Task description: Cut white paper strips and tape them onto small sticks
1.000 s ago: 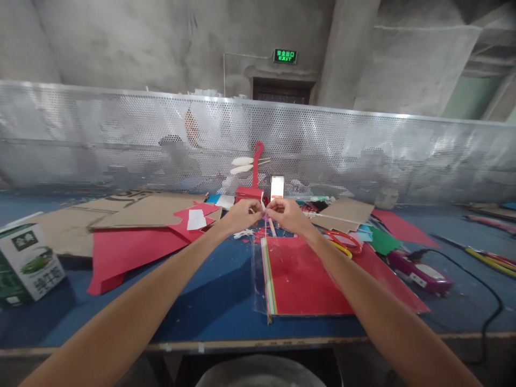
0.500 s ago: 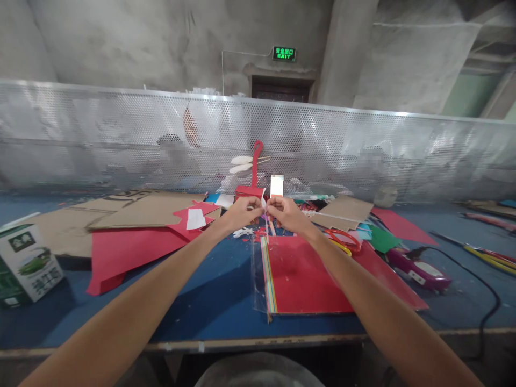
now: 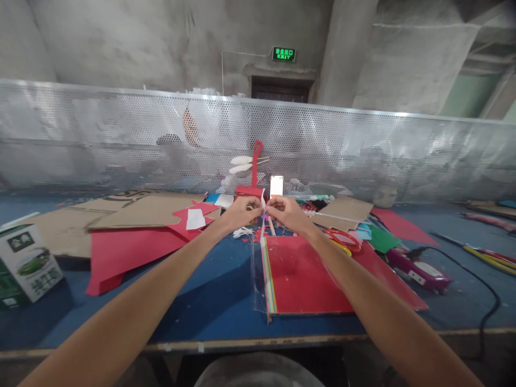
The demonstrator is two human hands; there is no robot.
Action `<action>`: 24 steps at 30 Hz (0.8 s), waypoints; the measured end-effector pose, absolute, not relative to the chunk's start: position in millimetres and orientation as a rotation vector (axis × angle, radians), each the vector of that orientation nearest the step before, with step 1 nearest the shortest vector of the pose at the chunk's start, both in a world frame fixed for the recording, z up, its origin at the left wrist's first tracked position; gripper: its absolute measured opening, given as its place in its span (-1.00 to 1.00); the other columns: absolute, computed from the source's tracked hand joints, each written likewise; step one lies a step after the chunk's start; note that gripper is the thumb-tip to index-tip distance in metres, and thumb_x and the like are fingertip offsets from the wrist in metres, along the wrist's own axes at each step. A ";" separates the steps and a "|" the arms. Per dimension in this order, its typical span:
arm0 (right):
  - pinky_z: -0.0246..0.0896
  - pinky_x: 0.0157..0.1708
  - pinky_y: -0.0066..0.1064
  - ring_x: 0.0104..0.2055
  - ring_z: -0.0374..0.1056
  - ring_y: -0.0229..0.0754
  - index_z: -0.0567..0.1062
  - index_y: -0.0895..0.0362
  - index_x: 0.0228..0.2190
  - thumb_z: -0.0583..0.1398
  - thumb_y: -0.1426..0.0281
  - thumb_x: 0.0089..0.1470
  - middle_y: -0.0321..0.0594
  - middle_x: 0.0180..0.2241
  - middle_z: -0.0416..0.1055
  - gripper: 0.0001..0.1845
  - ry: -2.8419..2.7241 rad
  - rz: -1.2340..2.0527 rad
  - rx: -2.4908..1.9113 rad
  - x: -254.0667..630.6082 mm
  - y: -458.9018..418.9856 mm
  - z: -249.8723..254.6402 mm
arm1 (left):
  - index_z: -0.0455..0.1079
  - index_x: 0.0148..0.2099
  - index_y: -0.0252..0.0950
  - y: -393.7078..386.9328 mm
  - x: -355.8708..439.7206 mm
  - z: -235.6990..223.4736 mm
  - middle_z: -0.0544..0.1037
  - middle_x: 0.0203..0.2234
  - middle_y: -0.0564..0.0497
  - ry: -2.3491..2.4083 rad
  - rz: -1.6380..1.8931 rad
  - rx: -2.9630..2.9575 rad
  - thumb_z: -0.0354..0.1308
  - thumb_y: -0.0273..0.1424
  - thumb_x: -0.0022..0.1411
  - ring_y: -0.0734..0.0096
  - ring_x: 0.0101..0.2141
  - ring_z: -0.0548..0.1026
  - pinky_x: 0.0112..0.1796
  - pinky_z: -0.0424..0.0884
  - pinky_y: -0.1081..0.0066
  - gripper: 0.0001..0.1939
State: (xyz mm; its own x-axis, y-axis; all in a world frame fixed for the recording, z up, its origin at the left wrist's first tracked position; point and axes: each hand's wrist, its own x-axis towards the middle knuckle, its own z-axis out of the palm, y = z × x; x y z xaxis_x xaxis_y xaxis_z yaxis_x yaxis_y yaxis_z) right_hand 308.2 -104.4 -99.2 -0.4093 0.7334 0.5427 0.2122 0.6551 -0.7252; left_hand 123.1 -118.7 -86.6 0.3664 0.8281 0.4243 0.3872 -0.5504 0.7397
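Both arms reach out over the blue table (image 3: 193,301). My left hand (image 3: 241,213) and my right hand (image 3: 284,212) meet fingertip to fingertip, each pinched on a small white and pink paper piece (image 3: 263,214) held above the table. What exactly the piece is I cannot make out. Just below the hands lies a clear sleeve holding a stack of coloured paper with a red sheet on top (image 3: 302,277). White paper scraps (image 3: 243,233) lie under my left wrist.
Red paper sheets (image 3: 129,250) and brown cardboard (image 3: 137,210) cover the left. A green and white carton (image 3: 24,264) stands at far left. Red-handled scissors (image 3: 342,239) and a purple glue gun (image 3: 419,270) with a black cord lie right. A perforated metal screen (image 3: 363,150) backs the table.
Almost nothing: both hands stay pinched together on the small piece, with only slight finger movement and a small shift of the view.
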 end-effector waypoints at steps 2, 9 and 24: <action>0.21 -0.57 -0.51 -0.50 0.30 -0.28 0.45 0.17 -0.40 0.16 0.26 0.03 -0.24 -0.49 0.42 -0.79 -1.961 0.656 -0.742 308.3 -104.2 -99.2 | 0.33 -0.39 -0.34 -118.9 123.5 -86.6 0.42 -0.57 0.06 1.057 1.092 2.115 0.12 -0.33 0.11 0.51 -0.54 0.40 -0.49 0.33 0.51 -0.84; 0.19 -0.53 -0.49 -0.49 0.28 -0.27 0.42 0.16 -0.40 0.13 0.30 0.05 -0.27 -0.50 0.39 -0.82 -1.989 0.586 -0.727 306.6 -103.0 -100.6 | 0.34 -0.38 -0.34 -119.4 123.3 -85.4 0.42 -0.57 0.05 1.078 1.073 2.122 0.12 -0.32 0.14 0.51 -0.55 0.40 -0.49 0.32 0.50 -0.83; 0.19 -0.47 -0.48 -0.47 0.34 -0.24 0.48 0.21 -0.46 0.18 0.31 -0.05 -0.22 -0.52 0.44 -0.81 -1.932 0.494 -0.826 303.4 -95.2 -106.8 | 0.41 -0.28 -0.29 -130.2 128.1 -89.0 0.55 -0.43 0.00 1.459 1.124 2.553 0.05 -0.30 0.21 0.39 -0.43 0.48 -0.41 0.29 0.45 -0.82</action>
State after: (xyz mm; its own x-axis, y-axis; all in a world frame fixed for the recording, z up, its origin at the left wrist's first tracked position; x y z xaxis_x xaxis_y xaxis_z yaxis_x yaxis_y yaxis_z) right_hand 303.4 -95.2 -106.8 -0.3272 0.7229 0.6086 0.3417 0.6910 -0.6370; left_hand 128.1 -130.2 -89.0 0.3156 0.7492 0.5823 0.7539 -0.5706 0.3256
